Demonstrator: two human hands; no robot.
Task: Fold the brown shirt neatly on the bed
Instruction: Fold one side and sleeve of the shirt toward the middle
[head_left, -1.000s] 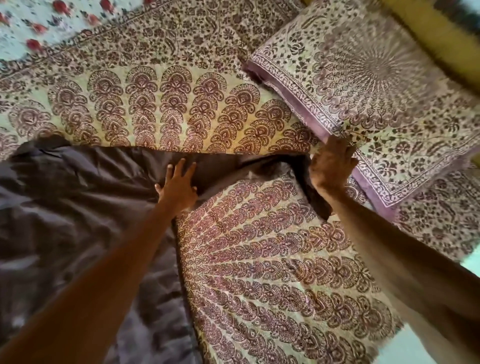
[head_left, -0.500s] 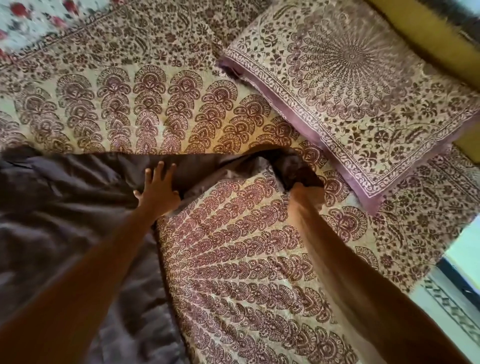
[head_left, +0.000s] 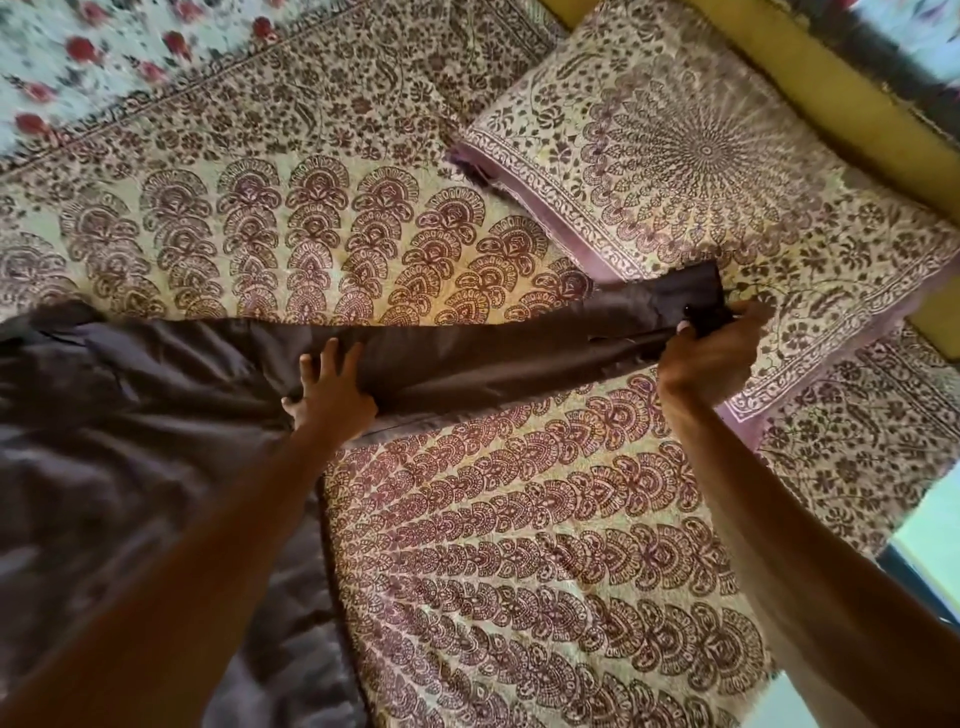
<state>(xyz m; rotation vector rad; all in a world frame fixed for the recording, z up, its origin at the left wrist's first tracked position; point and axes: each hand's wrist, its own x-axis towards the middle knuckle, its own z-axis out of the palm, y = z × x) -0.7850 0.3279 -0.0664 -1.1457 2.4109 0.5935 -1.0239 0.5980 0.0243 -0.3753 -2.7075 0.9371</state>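
**Sleeve drawn out straight across the bed**

Half a second ago the sleeve of the brown shirt (head_left: 130, 457) lay bunched and folded back near the right hand, close to the pillow's edge. Now it stretches out in a long band from the shirt's body toward the pillow (head_left: 727, 156), its cuff end lying over the pillow's lower border. The right hand (head_left: 711, 358) has shifted outward with it and grips the cuff, fingers curled around the dark cloth with the thumb on top. The left hand (head_left: 332, 395) has kept to much the same spot, palm down with fingers spread, pressing the cloth flat where the sleeve joins the body.

The shirt's body lies on the left part of the patterned bedspread (head_left: 519, 545), spread but wrinkled, and runs off the left and bottom edges of the view, so its collar and other sleeve cannot be seen. The left forearm covers part of it. The cuff itself is blurred and mostly hidden inside the right hand; a small pale speck there may be a button.
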